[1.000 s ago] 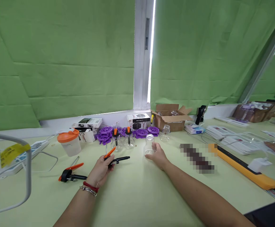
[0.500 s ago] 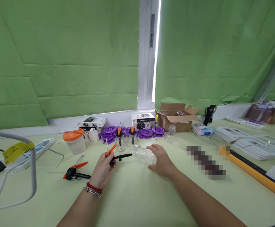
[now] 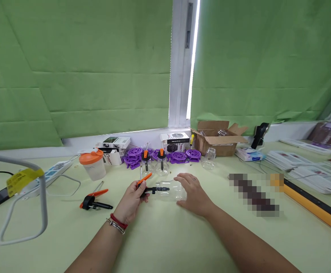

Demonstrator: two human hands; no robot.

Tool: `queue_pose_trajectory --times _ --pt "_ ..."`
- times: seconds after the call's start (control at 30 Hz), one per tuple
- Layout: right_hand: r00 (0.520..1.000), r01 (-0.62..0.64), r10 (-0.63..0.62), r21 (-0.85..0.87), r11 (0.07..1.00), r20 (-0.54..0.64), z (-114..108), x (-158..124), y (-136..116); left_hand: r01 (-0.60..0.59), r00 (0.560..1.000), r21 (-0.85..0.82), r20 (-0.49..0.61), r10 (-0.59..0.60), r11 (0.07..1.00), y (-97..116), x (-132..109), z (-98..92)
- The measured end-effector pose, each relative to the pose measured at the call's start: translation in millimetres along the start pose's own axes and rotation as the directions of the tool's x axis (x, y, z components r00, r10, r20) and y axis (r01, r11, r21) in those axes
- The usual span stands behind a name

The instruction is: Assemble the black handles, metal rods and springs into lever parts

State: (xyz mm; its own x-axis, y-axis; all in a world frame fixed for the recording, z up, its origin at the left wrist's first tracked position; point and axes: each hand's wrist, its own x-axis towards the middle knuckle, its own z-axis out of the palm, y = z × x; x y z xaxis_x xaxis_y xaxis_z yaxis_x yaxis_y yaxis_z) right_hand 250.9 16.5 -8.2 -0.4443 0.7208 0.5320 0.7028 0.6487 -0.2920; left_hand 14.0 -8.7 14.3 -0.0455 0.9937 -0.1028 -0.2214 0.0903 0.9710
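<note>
Near the centre of the frame, my left grip (image 3: pixel 131 196) is clamped on a lid (image 3: pixel 150 190) with an orange lever (image 3: pixel 145 179); its black stem (image 3: pixel 163 189) points right and shows through the neck of a glass jar (image 3: pixel 169 195). The jar lies sideways at the centre, its base end wrapped by my right grip (image 3: pixel 195 194). To do this well, I would steady the jar with the right and run the stem along the middle of the neck, easing rather than pushing, since a knock could chip the glass; on my view I can't tell whether stem and glass touch. The counter (image 3: pixel 154 246) is pale green and spans the frame. At its left sit a power strip (image 3: pixel 55 170), a spare lid (image 3: pixel 88 203) on its side and an orange-topped cup (image 3: pixel 93 167); at middle back, purple discs (image 3: pixel 135 152) and two lidded jars (image 3: pixel 162 169); right of them, a bare jar (image 3: pixel 209 161) before an open carton (image 3: pixel 213 149). A yellow bar (image 3: pixel 313 208) fills the lower right. Behind, green sheets (image 3: pixel 97 68) hang upper left and upper right, parted by a white window frame (image 3: pixel 179 76).
</note>
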Motion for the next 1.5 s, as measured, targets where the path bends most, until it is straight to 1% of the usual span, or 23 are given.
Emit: queue_pose_trajectory --times 0.17,0.33,0.5,0.57,0.7,0.87,1.03,1.33,1.43,1.5 --pt "0.999 0.021 -0.022 0.013 1.000 0.032 0.6 -0.2 -2.5 0.017 0.999 0.015 0.044 -0.017 1.000 -2.4 0.3 0.0" --pt "0.999 0.028 -0.029 0.019 0.999 0.029 2.0 -0.8 -4.0 0.026 0.995 0.023 0.094 -0.028 0.999 -6.2 2.1 -2.7" --pt "0.999 0.032 -0.033 0.032 0.999 0.032 1.0 -1.6 -7.5 0.064 0.976 0.051 0.205 -0.073 0.997 -5.3 -0.2 -2.7" --pt "0.999 0.040 -0.041 0.036 0.999 0.031 0.6 -1.8 -8.7 0.064 0.971 0.051 0.225 -0.074 0.997 -5.3 -0.9 -2.5" --pt "0.999 0.042 -0.042 0.034 0.999 0.023 1.3 -2.2 -9.2 0.057 0.967 0.025 0.247 -0.062 0.998 -6.0 -0.7 -3.3" --pt "0.999 0.039 -0.040 0.038 0.999 0.023 3.9 -2.0 -9.5 0.083 0.963 0.037 0.255 -0.090 0.996 -6.3 0.4 -4.0" --pt "0.998 0.057 -0.058 0.053 0.997 0.027 4.8 -2.1 -10.5 0.097 0.963 0.003 0.254 -0.095 0.995 -6.3 -0.1 -1.8" --pt "0.996 0.089 -0.090 0.057 0.994 0.020 5.1 -1.4 -10.4 0.079 0.965 0.013 0.251 -0.080 0.997 -8.9 -0.9 -0.4" --pt "0.995 0.098 -0.100 0.092 0.991 0.018 5.2 -1.8 -10.1 0.070 0.965 0.033 0.250 -0.076 0.997 -9.4 -0.4 -1.2" --pt "0.997 0.079 -0.082 0.153 0.985 0.015 5.3 -3.0 -9.0 0.065 0.964 0.035 0.255 -0.072 0.997 -9.3 0.2 -2.3"
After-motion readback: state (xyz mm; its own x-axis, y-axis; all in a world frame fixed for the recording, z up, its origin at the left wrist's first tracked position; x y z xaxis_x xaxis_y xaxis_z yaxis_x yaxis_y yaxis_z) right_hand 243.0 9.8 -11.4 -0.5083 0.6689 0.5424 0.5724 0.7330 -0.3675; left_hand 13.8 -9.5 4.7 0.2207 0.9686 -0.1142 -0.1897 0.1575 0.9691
